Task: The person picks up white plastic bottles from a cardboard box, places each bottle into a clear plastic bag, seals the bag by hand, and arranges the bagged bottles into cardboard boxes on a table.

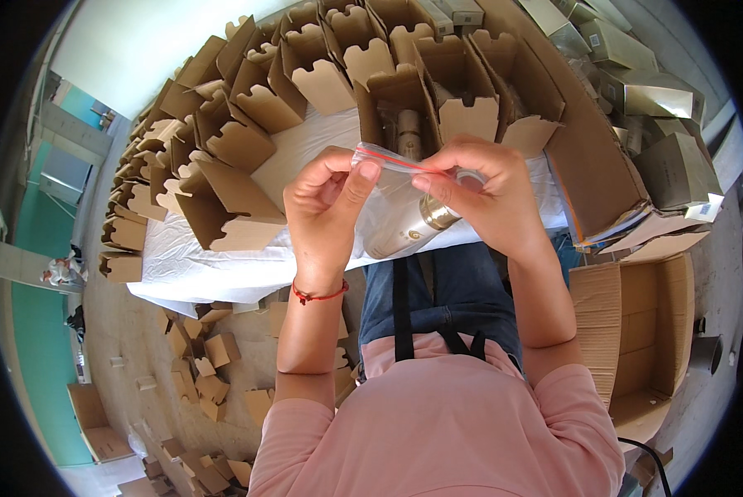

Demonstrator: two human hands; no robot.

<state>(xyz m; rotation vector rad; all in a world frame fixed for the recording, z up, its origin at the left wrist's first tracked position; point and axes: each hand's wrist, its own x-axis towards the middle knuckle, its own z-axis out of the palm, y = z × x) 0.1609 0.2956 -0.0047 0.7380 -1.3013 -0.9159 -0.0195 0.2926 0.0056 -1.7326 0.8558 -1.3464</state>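
A clear plastic zip bag (384, 205) with a red strip (394, 161) along its mouth hangs between my hands. My left hand (325, 192) pinches one end of the strip between thumb and fingers. At the other end, my right hand (494, 184) pinches the strip the same way. Below the strip, a white bottle (400, 238) with a gold collar (438, 213) lies tilted, apparently inside the bag. Just beyond my hands, a pale bottle with a metallic cap (409, 131) stands in an open cardboard box (398, 89).
Rows of open brown cardboard boxes (321, 87) crowd the white-covered table (214, 267). A large carton wall (585, 178) borders its right side, with silvery boxes (674, 170) beyond. An open carton (641, 331) sits at lower right. Small cardboard pieces (220, 349) litter the floor at left.
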